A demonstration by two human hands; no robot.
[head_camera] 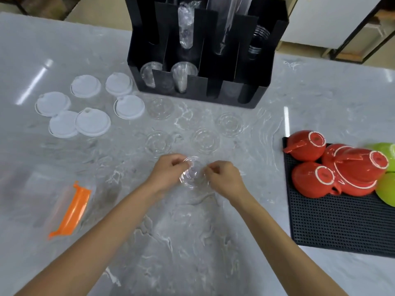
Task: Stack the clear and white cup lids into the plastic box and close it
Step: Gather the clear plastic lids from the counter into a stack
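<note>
While I pinch 1 thin clear plastic lid (193, 175) with both hands, it feels flimsy.
Left hand (168, 171) and right hand (226, 178) curl closed on opposite rim edges; I judge it light, slippery.

Two bare forearms enter from the bottom edge; no sleeve, watch or bracelet covers either as far as the frame shows; the bare left hand (168, 170) and bare right hand (224, 178) carry no gloves (rings cannot be made out).

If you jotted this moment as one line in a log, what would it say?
left hand: on clear lid stack | right hand: same stack | white lids: loose on counter | plastic box: left, unfilled
</note>
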